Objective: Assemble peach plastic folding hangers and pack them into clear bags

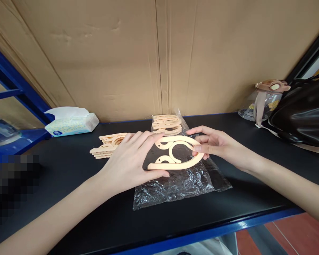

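Observation:
A cream folding hanger (186, 165), folded into a loop, is held up between my two hands. My left hand (133, 154) grips its left end, fingers over the top and thumb along the lower edge. At the rounded right end, my right hand (215, 143) pinches it between thumb and fingers. Under the hanger a clear plastic bag (172, 187) lies crumpled. More folded hangers (167, 122) sit stacked at the bag's far end. To the left is another stack of folded hangers (103, 152), partly hidden behind my left hand.
A tissue pack (71, 124) stands at the back left of the black tabletop (95, 219). At the back right are a clear bottle with a strap (266, 101) and a black bag (305, 109). Brown cardboard (108, 60) walls off the back; a blue frame (29, 95) rises at left.

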A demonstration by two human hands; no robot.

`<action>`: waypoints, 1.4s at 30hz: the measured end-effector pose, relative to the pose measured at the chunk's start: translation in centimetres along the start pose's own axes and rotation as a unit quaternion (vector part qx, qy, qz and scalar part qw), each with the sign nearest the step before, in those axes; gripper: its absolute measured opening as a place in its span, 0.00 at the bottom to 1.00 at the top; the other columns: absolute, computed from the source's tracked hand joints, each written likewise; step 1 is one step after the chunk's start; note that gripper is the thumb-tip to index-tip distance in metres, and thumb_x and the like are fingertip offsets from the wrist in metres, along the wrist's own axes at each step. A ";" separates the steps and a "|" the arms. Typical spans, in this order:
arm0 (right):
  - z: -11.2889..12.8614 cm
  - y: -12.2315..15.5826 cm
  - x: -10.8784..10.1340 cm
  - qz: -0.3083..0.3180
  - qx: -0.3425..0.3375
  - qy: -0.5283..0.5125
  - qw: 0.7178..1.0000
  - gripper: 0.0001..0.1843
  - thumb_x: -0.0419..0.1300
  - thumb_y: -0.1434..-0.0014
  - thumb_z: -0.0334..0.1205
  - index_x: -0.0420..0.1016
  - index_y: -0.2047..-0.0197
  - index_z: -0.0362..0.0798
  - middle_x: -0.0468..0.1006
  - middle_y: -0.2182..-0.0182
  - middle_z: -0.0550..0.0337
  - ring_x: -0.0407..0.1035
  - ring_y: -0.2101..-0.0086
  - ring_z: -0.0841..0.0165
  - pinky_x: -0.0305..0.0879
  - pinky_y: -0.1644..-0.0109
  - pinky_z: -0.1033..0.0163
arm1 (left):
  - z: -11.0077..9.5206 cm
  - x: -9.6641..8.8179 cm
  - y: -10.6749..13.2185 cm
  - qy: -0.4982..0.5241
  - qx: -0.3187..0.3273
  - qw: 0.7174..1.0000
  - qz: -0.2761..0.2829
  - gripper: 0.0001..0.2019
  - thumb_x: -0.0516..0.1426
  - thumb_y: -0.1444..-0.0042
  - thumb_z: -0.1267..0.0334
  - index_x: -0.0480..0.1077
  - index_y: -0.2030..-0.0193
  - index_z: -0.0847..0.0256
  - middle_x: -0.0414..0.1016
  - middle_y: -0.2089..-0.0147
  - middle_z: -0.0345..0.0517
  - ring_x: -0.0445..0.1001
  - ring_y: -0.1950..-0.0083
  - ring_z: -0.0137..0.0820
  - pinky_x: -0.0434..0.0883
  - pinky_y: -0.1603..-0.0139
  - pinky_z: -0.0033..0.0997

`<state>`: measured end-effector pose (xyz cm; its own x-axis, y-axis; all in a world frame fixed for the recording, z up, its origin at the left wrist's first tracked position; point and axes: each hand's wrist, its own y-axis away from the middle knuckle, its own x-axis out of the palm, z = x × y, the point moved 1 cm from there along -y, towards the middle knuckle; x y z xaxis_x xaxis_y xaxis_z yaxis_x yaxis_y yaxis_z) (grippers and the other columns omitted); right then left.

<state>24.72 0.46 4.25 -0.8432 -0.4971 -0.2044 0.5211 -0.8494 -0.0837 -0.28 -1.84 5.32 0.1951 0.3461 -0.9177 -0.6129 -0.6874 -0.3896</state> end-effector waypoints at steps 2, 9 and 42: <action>-0.2 0.0 -0.2 -0.007 0.002 0.002 1.000 0.23 0.64 0.44 0.44 0.65 0.47 0.49 0.77 0.70 0.62 0.69 0.70 0.71 0.64 0.68 0.65 | 0.2 0.0 -0.1 0.005 -0.010 1.000 0.004 0.37 0.57 0.49 0.37 0.59 0.39 0.59 0.68 0.42 0.50 0.68 0.48 0.43 0.62 0.50 0.41; -0.3 0.0 -0.5 -0.010 -0.006 0.020 1.000 0.22 0.62 0.43 0.45 0.66 0.46 0.50 0.76 0.69 0.61 0.67 0.70 0.72 0.64 0.67 0.64 | 0.9 0.0 -0.1 -0.002 -0.022 1.000 0.001 0.34 0.57 0.48 0.39 0.61 0.41 0.59 0.69 0.44 0.50 0.68 0.49 0.44 0.62 0.51 0.43; 0.5 -0.3 -7.3 -0.080 -0.133 0.457 0.876 0.50 0.64 0.48 0.52 0.42 0.30 0.53 0.70 0.44 0.50 0.66 0.46 0.52 0.63 0.42 0.46 | 2.0 1.9 0.9 0.059 -0.020 0.992 0.108 0.27 0.41 0.35 0.64 0.45 0.30 0.63 0.51 0.29 0.51 0.56 0.31 0.41 0.59 0.33 0.45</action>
<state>30.62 4.24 6.21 -0.5135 0.0781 -0.8545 0.5208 -0.7630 -0.3828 -1.99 -0.53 3.34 0.1535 0.1125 -0.9817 -0.6199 -0.7627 -0.1844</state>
